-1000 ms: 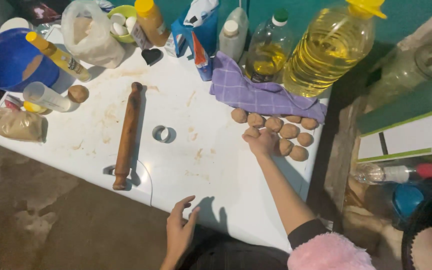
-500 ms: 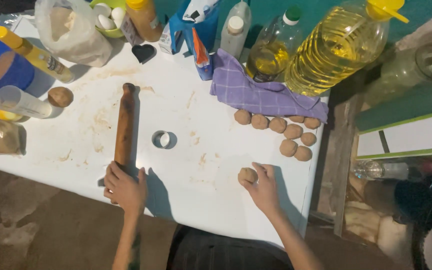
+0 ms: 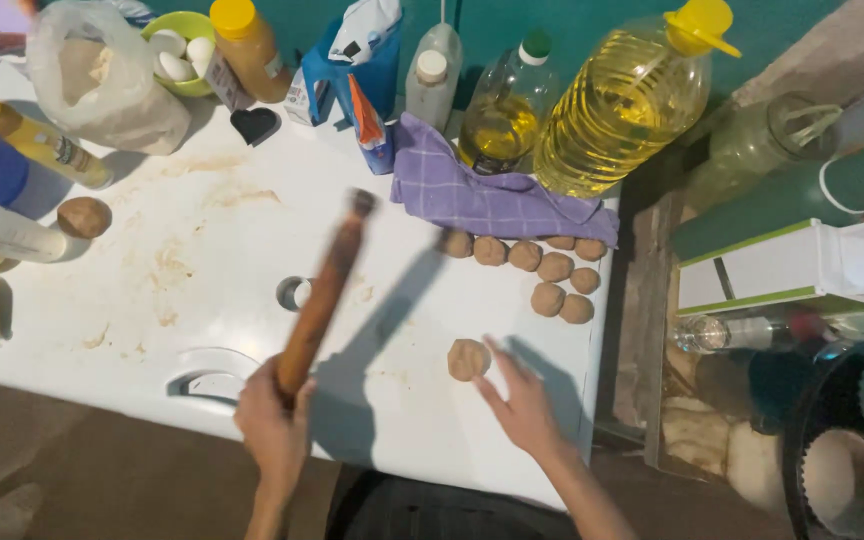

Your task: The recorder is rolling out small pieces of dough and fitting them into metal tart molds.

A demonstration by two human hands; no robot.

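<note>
My left hand (image 3: pixel 270 420) grips the near end of a wooden rolling pin (image 3: pixel 324 292), which is lifted off the white table (image 3: pixel 202 260) and blurred, its far end pointing away. My right hand (image 3: pixel 522 400) lies flat with fingers spread on the table, its fingertips beside a flattened brown dough ball (image 3: pixel 468 359). Several more dough balls (image 3: pixel 542 270) lie in a cluster beyond, by a purple cloth (image 3: pixel 482 195).
A round metal cutter (image 3: pixel 292 293) sits left of the pin. Oil bottles (image 3: pixel 612 100), a blue carton (image 3: pixel 352 70), a flour bag (image 3: pixel 102 85) and a green bowl of eggs (image 3: pixel 177 50) line the back. A lone dough ball (image 3: pixel 83 216) lies far left. The table's right edge drops beside the dough.
My left hand took hold of the rolling pin and lifted it, swinging it toward the middle. My right hand carried one dough ball from the cluster to the near table and now rests beside it.
</note>
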